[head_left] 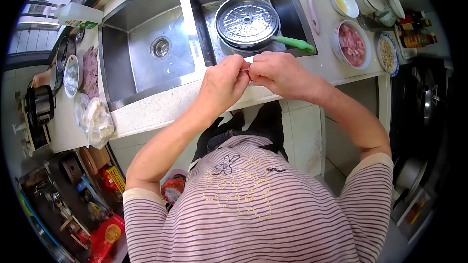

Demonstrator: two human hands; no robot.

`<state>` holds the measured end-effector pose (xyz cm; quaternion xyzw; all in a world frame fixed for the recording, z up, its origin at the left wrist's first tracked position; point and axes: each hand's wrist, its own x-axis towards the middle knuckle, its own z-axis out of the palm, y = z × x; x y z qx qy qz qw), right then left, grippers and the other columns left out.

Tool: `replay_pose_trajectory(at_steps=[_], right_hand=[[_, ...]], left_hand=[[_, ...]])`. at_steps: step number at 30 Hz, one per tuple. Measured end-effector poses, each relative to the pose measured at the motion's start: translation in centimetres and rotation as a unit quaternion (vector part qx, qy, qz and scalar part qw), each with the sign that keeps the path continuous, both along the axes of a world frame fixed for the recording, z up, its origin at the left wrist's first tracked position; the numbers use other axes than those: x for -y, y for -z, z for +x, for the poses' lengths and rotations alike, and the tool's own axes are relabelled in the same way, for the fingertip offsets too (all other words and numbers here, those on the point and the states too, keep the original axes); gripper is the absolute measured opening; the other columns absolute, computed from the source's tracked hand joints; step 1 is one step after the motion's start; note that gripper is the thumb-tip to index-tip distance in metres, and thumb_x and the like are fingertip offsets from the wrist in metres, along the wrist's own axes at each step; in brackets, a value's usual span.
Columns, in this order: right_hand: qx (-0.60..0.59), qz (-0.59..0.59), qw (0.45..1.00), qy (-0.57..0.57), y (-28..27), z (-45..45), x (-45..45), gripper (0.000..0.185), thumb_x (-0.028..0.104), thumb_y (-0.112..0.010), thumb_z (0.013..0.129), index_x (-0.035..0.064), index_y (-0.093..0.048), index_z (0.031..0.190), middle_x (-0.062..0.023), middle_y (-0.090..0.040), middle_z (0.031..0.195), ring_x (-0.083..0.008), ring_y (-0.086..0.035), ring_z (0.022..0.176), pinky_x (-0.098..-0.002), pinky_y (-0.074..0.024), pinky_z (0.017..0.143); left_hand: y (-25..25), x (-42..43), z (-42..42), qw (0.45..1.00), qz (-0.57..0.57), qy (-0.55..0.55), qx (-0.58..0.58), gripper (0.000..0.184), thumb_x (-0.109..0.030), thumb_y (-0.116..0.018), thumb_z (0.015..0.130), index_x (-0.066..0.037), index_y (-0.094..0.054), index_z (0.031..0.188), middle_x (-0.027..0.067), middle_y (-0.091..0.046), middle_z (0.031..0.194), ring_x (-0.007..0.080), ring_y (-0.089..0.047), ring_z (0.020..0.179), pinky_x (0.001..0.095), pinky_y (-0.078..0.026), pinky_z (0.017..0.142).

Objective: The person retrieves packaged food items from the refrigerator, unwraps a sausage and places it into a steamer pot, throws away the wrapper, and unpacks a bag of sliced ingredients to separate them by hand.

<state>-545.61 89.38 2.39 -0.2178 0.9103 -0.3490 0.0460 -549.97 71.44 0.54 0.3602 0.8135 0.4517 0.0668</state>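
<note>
Both closed, left hand (223,82) and right hand (280,73) meet, pinching a small reddish item (247,67) by the sink (139,63)!

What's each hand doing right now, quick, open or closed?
Left hand: closed, fingers pinched at a small reddish thing, too small to identify.
Right hand: closed, pinched at the same thing.

No lettering I can read from here; white bottle (80,12), upper left of frame, green-marked label too small for me; dark bottles (415,40), upper right, labels blurred; red packet (101,239), lower left, markings unreadable.
</note>
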Motion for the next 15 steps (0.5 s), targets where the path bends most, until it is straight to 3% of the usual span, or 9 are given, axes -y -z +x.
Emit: replay_pose_trajectory(at_steps=[5,9,12,15], right_hand=[[-0.037,-0.039,0.998,0.021,0.7,0.1,0.1,0.009,0.008,-0.059,0.078,0.0026,-0.053,0.074,-0.0102,-0.055,0.073,-0.0292,-0.057,0.070,-0.0384,-0.0448,0.062],[-0.039,-0.102,0.990,0.090,1.4,0.2,0.3,0.007,0.005,-0.059,0.076,0.0026,-0.053,0.079,-0.0099,-0.054,0.073,-0.0284,-0.056,0.068,-0.0364,-0.0447,0.061],[0.040,-0.134,0.976,0.167,1.0,0.8,0.8,0.011,0.002,-0.059,0.074,0.0031,-0.055,0.085,-0.0096,-0.054,0.073,-0.0269,-0.055,0.070,-0.0348,-0.0448,0.061],[-0.079,-0.151,0.965,0.199,2.9,1.3,1.2,0.020,0.003,-0.063,0.071,0.0042,-0.057,0.089,-0.0096,-0.054,0.081,-0.0254,-0.054,0.076,-0.0340,-0.0449,0.063]], left_hand=[[0.4,0.2,0.3,0.985,0.039,-0.068,0.154,0.003,0.002,-0.056,0.079,0.002,-0.053,0.080,0.0059,-0.060,0.068,0.0082,-0.058,0.061,0.0236,-0.047,0.052],[1.1,0.6,0.0,0.949,0.077,-0.111,0.286,0.001,0.001,-0.055,0.082,0.002,-0.054,0.082,0.0047,-0.060,0.070,0.0087,-0.059,0.062,0.0219,-0.050,0.056],[0.9,0.7,0.3,0.933,0.107,-0.103,0.329,0.002,0.000,-0.054,0.084,0.002,-0.055,0.085,0.0043,-0.060,0.071,0.0089,-0.059,0.062,0.0219,-0.051,0.057],[0.9,0.6,0.5,0.923,0.127,-0.104,0.347,0.004,0.000,-0.054,0.085,0.002,-0.055,0.088,0.0043,-0.061,0.071,0.0089,-0.060,0.063,0.0217,-0.051,0.057]])
